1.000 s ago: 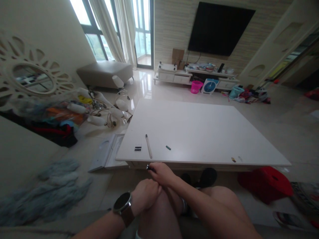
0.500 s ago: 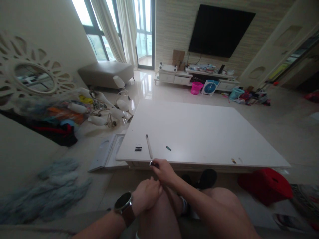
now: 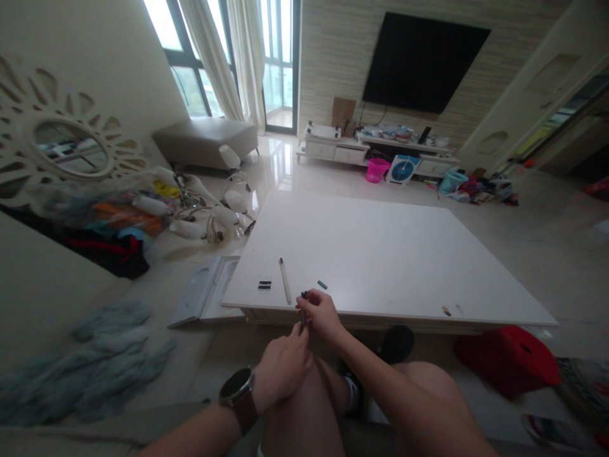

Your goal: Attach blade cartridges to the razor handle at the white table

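Note:
My right hand (image 3: pixel 320 313) is closed on a thin dark pen-like stick (image 3: pixel 302 315) held upright at the near edge of the white table (image 3: pixel 380 254). Just below it, my left hand (image 3: pixel 282 370) with a watch on its wrist has its fingers curled and its fingertips at the stick's lower end. On the table close by lie a long white stick (image 3: pixel 284 280), a small black clip (image 3: pixel 264 285) and a small green piece (image 3: pixel 322 285).
A red stool (image 3: pixel 511 358) stands at the right under the table's edge. A white lamp fitting (image 3: pixel 204 212) and a flat white panel (image 3: pixel 202 297) lie on the floor at the left. A grey-blue rug (image 3: pixel 95 365) is at near left.
My right hand has risen from below the table's edge to its rim, turning the dark stick upright. My left hand has moved up to meet it.

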### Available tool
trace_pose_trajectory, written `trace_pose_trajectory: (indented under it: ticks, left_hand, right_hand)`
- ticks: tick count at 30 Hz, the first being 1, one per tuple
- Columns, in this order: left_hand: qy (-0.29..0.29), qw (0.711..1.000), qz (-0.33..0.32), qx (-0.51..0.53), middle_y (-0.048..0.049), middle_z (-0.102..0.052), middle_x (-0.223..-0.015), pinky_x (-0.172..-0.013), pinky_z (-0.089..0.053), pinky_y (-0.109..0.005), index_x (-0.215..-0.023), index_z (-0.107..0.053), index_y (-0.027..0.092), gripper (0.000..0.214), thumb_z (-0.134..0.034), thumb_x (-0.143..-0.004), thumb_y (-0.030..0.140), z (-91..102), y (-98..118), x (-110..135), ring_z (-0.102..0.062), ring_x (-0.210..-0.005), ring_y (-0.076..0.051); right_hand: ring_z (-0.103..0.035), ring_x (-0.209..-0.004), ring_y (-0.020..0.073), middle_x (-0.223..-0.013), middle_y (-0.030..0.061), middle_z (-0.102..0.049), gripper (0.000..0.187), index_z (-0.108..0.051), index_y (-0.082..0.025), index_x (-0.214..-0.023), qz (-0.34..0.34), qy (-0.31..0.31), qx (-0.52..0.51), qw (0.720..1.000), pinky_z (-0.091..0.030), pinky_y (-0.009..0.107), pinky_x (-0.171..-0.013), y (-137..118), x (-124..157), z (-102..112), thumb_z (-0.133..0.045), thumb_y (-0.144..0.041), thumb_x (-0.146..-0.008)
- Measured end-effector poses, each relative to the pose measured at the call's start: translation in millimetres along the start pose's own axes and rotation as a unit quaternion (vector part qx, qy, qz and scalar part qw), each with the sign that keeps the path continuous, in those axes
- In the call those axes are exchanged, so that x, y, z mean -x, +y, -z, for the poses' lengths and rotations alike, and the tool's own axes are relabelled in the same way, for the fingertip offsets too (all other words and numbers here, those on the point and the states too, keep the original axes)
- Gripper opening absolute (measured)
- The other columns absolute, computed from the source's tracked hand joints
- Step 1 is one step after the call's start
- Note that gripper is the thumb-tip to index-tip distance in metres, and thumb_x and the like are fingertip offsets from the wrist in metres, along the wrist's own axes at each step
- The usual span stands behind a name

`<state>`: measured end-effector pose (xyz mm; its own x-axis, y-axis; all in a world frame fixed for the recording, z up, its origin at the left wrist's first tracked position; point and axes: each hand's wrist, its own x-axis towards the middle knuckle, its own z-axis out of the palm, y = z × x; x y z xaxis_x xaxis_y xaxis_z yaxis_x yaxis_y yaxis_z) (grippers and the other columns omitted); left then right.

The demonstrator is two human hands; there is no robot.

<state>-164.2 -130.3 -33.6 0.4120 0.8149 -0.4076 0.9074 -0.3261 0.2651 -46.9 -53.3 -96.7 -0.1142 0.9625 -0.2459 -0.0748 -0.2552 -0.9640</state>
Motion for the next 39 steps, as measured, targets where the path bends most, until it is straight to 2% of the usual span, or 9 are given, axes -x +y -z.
trace_pose_trajectory:
  ticks: [5, 10, 15, 17, 19, 23, 28, 34, 39]
  left_hand:
    - [0.011, 1.0, 0.02, 0.015, -0.0206, -0.053, -0.134, -0.085, -0.054, -0.042, -0.145, -0.04, 0.011, 0.055, -0.039, -0.091, 0.026, 2.8, 1, -1, -0.067, -0.102, -0.03]
    - [0.022, 0.999, 0.035, 0.02, -0.0199, -0.054, -0.135, -0.085, -0.054, -0.042, -0.143, -0.041, 0.01, 0.055, -0.039, -0.091, 0.027, 1.3, 1, -1, -0.067, -0.101, -0.031]
    - [0.028, 0.999, 0.037, 0.02, -0.0192, -0.056, -0.133, -0.082, -0.054, -0.04, -0.144, -0.041, 0.011, 0.057, -0.043, -0.088, 0.026, 1.6, 1, -1, -0.068, -0.099, -0.03]
    - [0.016, 0.999, 0.025, 0.021, -0.0174, -0.06, -0.126, -0.082, -0.054, -0.04, -0.138, -0.049, 0.014, 0.05, -0.043, -0.09, 0.029, 0.8, 1, -1, -0.068, -0.099, -0.031]
    - [-0.001, 1.0, 0.004, 0.024, -0.0153, -0.065, -0.117, -0.083, -0.054, -0.042, -0.123, -0.06, 0.015, 0.039, -0.039, -0.095, 0.032, -1.6, 0, 0, -0.068, -0.098, -0.031]
    - [-0.009, 1.0, -0.017, 0.022, -0.0145, -0.072, -0.103, -0.083, -0.055, -0.045, -0.107, -0.067, 0.016, 0.04, -0.034, -0.098, 0.038, -7.7, 0, 2, -0.069, -0.096, -0.033]
    - [0.001, 1.0, -0.004, 0.007, -0.0174, -0.073, -0.101, -0.082, -0.055, -0.047, -0.103, -0.071, 0.013, 0.043, -0.038, -0.097, 0.039, -4.7, 3, 3, -0.07, -0.096, -0.035]
    - [-0.008, 0.999, 0.006, 0.046, -0.0181, -0.073, -0.103, -0.083, -0.056, -0.047, -0.105, -0.073, 0.012, 0.044, -0.04, -0.094, 0.039, 0.5, 6, 7, -0.069, -0.1, -0.035]
    - [-0.015, 0.999, 0.001, 0.046, -0.0192, -0.073, -0.106, -0.085, -0.056, -0.046, -0.105, -0.074, 0.011, 0.043, -0.043, -0.094, 0.038, 3.0, 5, 7, -0.069, -0.103, -0.035]
  right_hand:
    - [-0.063, -0.064, 0.0173, -0.07, 0.0028, -0.068, 0.034, -0.06, -0.018, -0.074, -0.005, 0.001, -0.012, 1.0, -0.048, 0.027, -0.057, 3, -2, 1, -0.076, -0.047, -0.067]
    - [-0.059, -0.062, 0.0141, -0.067, -0.0006, -0.064, 0.024, -0.065, -0.016, -0.078, 0.011, -0.018, 0.058, 0.998, -0.045, 0.025, -0.057, 7, 1, 1, -0.077, -0.032, -0.065]
    - [-0.062, -0.067, 0.017, -0.073, 0.0019, -0.065, 0.027, -0.069, -0.016, -0.082, 0.013, 0.024, 0.106, 0.994, -0.049, 0.028, -0.061, 13, -2, 4, -0.076, -0.036, -0.065]
    - [-0.062, -0.069, 0.0185, -0.076, 0.0038, -0.067, 0.031, -0.071, -0.015, -0.085, 0.019, 0.046, 0.117, 0.992, -0.05, 0.029, -0.062, 15, -6, 7, -0.075, -0.04, -0.067]
    - [-0.063, -0.069, 0.0194, -0.076, 0.0047, -0.068, 0.035, -0.072, -0.014, -0.089, 0.024, 0.062, 0.122, 0.99, -0.051, 0.031, -0.062, 17, -12, 12, -0.074, -0.042, -0.067]
    - [-0.064, -0.07, 0.0198, -0.077, 0.0051, -0.069, 0.04, -0.071, -0.014, -0.097, 0.056, 0.091, 0.153, 0.982, -0.053, 0.031, -0.063, 19, -21, 26, -0.072, -0.044, -0.071]
    - [-0.068, -0.075, 0.0194, -0.081, 0.0065, -0.074, 0.027, -0.072, -0.015, -0.094, 0.077, 0.149, 0.326, 0.93, -0.051, 0.029, -0.071, 20, -32, 55, -0.066, -0.036, -0.077]
    - [-0.067, -0.078, 0.0232, -0.081, 0.0114, -0.073, 0.016, -0.073, -0.014, -0.082, 0.056, 0.21, 0.428, 0.877, -0.047, 0.032, -0.073, 21, -43, 94, -0.067, -0.027, -0.075]
    - [-0.066, -0.083, 0.0262, -0.083, 0.015, -0.072, 0.009, -0.072, -0.012, -0.078, 0.036, 0.221, 0.495, 0.84, -0.045, 0.035, -0.075, 19, -55, 116, -0.066, -0.018, -0.075]
